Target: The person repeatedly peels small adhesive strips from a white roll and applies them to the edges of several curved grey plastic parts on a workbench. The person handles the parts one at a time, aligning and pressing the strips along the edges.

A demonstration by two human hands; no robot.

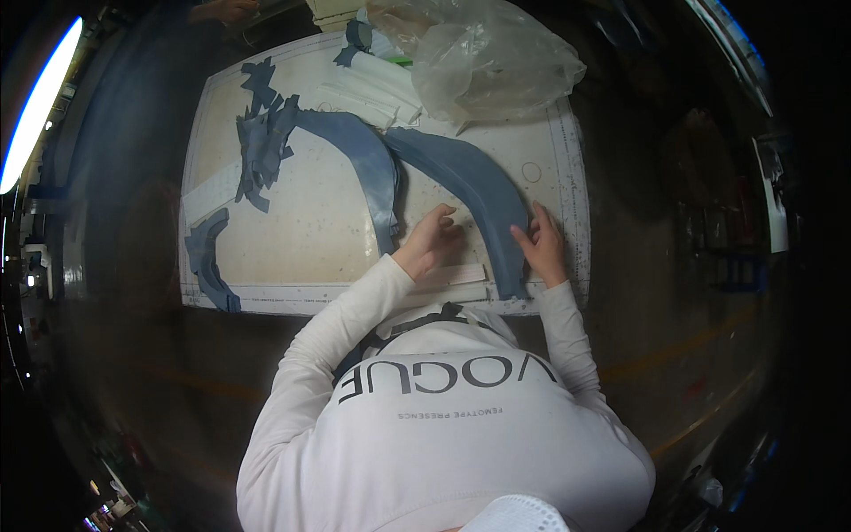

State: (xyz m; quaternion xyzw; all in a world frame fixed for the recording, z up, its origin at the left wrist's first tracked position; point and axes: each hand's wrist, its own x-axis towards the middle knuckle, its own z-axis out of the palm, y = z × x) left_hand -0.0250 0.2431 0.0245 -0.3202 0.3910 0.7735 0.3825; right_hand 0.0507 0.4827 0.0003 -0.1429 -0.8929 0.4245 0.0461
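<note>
A curved stack of blue-grey sheet pieces (483, 191) arcs from the middle of the table toward its near edge. My right hand (543, 248) is at the stack's right side, fingers apart, the thumb touching its edge. Left of that stack, my left hand (431, 241) is over the table with its fingers loosely curled and nothing visible in them. Close to the left hand's other side is a second curved blue-grey stack (359, 155), its lower end reaching near my wrist. Whether the pieces are cloth or leather I cannot tell.
Blue-grey scraps (261, 146) lie heaped at the left, and a small curved stack (208, 262) sits near the left edge of the white table (310, 239). White strips (372, 89) and a clear plastic bag (487, 62) occupy the far side. Another person's hand (226, 11) shows at far left.
</note>
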